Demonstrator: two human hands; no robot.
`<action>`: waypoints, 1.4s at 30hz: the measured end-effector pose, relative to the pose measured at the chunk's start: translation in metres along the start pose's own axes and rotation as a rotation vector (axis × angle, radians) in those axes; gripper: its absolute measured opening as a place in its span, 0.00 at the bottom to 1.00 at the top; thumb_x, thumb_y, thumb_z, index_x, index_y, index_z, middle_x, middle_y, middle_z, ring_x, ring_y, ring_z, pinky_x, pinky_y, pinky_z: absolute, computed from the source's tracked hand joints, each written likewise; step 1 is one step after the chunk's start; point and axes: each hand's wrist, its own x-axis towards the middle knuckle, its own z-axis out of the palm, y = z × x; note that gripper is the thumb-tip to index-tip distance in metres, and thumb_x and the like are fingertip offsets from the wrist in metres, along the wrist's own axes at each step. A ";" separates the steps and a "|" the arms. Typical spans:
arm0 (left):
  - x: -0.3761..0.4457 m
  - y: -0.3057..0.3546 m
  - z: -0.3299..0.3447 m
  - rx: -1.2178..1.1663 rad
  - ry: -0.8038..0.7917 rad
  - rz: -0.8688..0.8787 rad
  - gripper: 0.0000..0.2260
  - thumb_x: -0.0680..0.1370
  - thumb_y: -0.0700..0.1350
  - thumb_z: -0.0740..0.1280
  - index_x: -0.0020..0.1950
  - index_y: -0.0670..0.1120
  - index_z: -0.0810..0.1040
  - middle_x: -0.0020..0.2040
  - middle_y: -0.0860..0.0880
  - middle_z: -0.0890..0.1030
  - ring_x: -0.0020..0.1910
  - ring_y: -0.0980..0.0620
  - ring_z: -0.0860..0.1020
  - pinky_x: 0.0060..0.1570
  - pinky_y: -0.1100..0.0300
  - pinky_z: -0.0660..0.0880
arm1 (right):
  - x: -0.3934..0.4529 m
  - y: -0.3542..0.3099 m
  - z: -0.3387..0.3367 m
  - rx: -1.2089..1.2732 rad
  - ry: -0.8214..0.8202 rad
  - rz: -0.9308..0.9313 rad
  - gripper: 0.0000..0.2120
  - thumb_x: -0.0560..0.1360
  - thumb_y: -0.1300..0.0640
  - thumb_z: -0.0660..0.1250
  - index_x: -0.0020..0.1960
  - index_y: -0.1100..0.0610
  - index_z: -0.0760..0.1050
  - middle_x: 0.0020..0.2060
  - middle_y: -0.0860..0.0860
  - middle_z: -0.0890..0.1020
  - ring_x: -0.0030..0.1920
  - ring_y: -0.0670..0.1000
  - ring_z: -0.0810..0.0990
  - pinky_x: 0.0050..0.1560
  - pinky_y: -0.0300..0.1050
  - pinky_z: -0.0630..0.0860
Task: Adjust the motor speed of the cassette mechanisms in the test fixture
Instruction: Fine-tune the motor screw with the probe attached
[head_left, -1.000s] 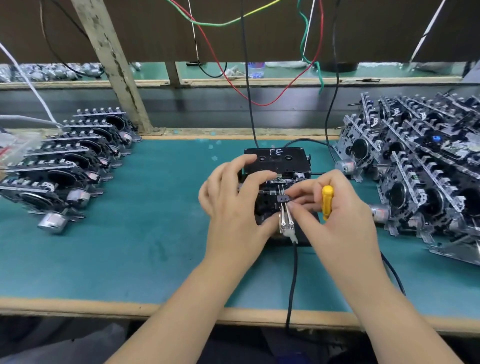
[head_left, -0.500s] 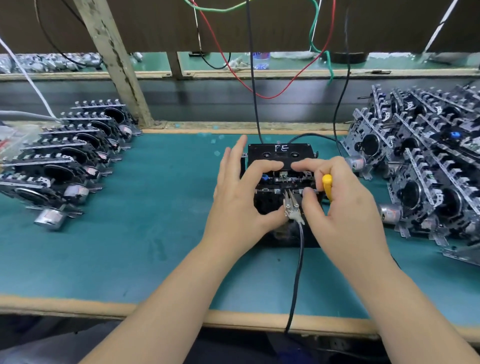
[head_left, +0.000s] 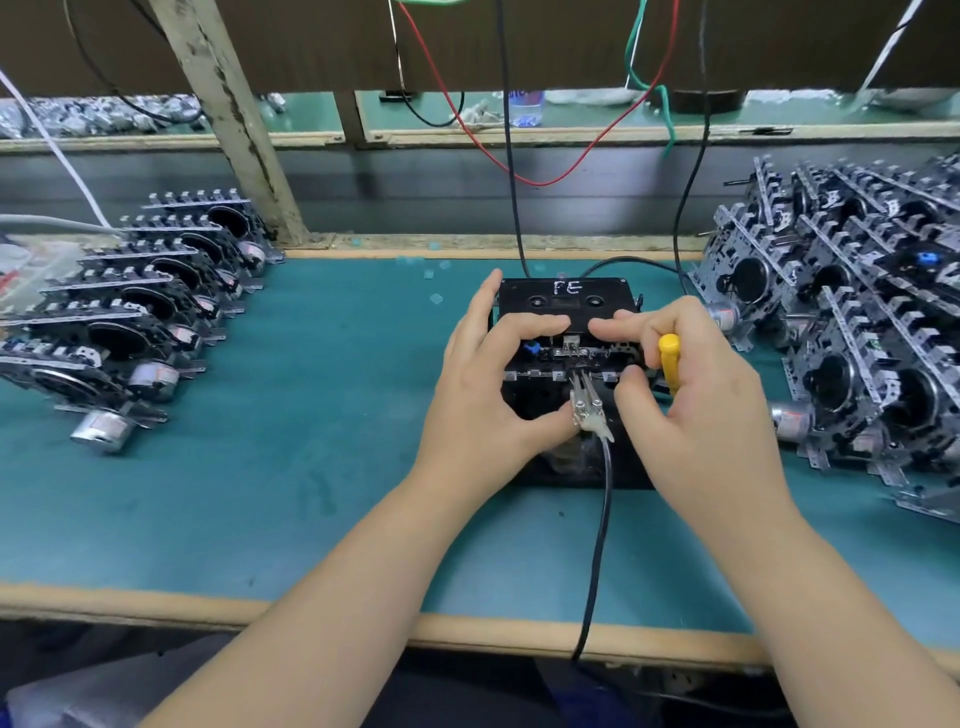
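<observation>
A black test fixture (head_left: 566, 457) sits mid-table with a cassette mechanism (head_left: 571, 358) in it and a black cassette (head_left: 566, 299) marked "FE" on top. My left hand (head_left: 483, 395) grips the mechanism's left side, its index finger lying on the cassette's front edge and its thumb by the metal probe clip (head_left: 587, 402). My right hand (head_left: 701, 410) holds a yellow-handled screwdriver (head_left: 669, 361) tucked in its curled fingers, while its index finger presses the cassette's front edge from the right. The screwdriver's tip is hidden.
A row of cassette mechanisms (head_left: 130, 322) lies at the left, a larger pile (head_left: 857, 332) at the right. A black cable (head_left: 597, 545) runs from the clip over the table's front edge. Wires (head_left: 511, 156) hang behind the fixture. A wooden post (head_left: 228, 119) stands back left.
Both hands slid forward from the clip's front onto the cassette's edge. My right index finger now stretches onto the cassette. The view has tilted slightly.
</observation>
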 end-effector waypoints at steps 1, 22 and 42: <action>0.000 0.001 0.000 0.000 -0.005 -0.002 0.30 0.66 0.46 0.79 0.61 0.68 0.73 0.81 0.58 0.54 0.77 0.60 0.60 0.66 0.72 0.61 | 0.000 -0.002 0.000 0.002 0.003 0.009 0.26 0.73 0.73 0.63 0.43 0.42 0.58 0.55 0.42 0.84 0.65 0.45 0.77 0.59 0.46 0.72; 0.039 0.016 -0.002 -0.585 0.023 -0.527 0.30 0.48 0.57 0.73 0.50 0.72 0.80 0.69 0.57 0.74 0.68 0.55 0.71 0.49 0.68 0.68 | 0.033 0.020 -0.017 0.274 0.027 0.320 0.13 0.73 0.79 0.65 0.37 0.63 0.70 0.37 0.54 0.85 0.41 0.48 0.82 0.48 0.45 0.74; 0.008 0.007 -0.006 -0.156 -0.052 -0.117 0.17 0.72 0.59 0.73 0.59 0.69 0.75 0.75 0.74 0.51 0.75 0.71 0.54 0.71 0.66 0.60 | 0.073 -0.046 -0.024 0.039 -0.129 0.012 0.20 0.75 0.55 0.72 0.51 0.31 0.68 0.43 0.35 0.82 0.37 0.43 0.82 0.44 0.33 0.74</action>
